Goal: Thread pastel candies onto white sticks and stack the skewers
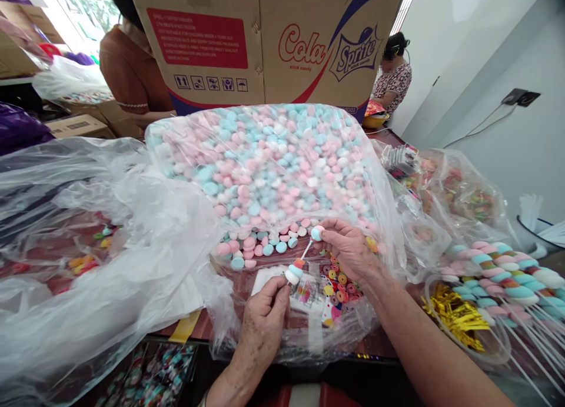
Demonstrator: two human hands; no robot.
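Note:
My left hand [265, 313] is closed around a white candy stick near the lower end of its marshmallows [294, 273]. Those threaded pieces are white and blue, with an orange gummy ring [299, 262] above them. Up and to the right, my right hand [346, 245] pinches a blue, white and pink marshmallow [316, 233] at the stick's upper end. Bare white stick shows between this piece and the ring. Beyond my hands lies a big clear bag of pink, blue and white marshmallows [273, 166], some loose at its mouth. Gummy rings [342, 286] lie beneath my right hand.
A large cardboard box [273, 48] stands behind the bag. Finished marshmallow skewers [512, 277] lie at right beside a tub of gold twist ties [459, 319]. Crumpled plastic [154, 219] covers the left side. Two people [132, 72] are beyond the box.

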